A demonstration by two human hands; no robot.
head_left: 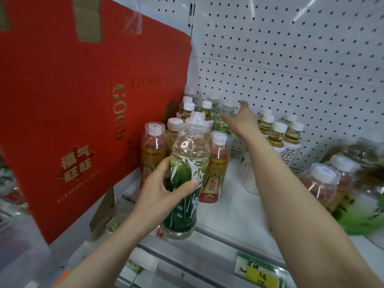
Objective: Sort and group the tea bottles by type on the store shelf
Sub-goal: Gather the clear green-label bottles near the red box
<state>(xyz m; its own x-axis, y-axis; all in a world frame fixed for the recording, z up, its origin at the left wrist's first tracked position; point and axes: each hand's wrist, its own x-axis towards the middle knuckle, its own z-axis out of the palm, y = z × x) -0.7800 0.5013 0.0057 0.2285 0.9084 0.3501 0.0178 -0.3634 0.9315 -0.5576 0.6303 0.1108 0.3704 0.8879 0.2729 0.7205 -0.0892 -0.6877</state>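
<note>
Now your left grip (160, 190) is wrapped round one green bottle (187, 183), held upright just right of the red box (83, 100) at the shelf (228, 206) front, likely kept ready to join its kind. Your right grip (241, 119) reaches farther back from the box, at what look like two more green bottles (223, 121), probably their group; whether it holds one, you cannot tell. Two orange bottles (216, 169) flank the held one.

Red carton (72, 100): gold lettering, brown tape strips along top. Right of carton: white pegboard back panel (291, 59), bright light streaks across its upper part. Below and right of carton: white shelf (234, 204); its front rail carries a green-and-yellow price label (257, 273).
</note>
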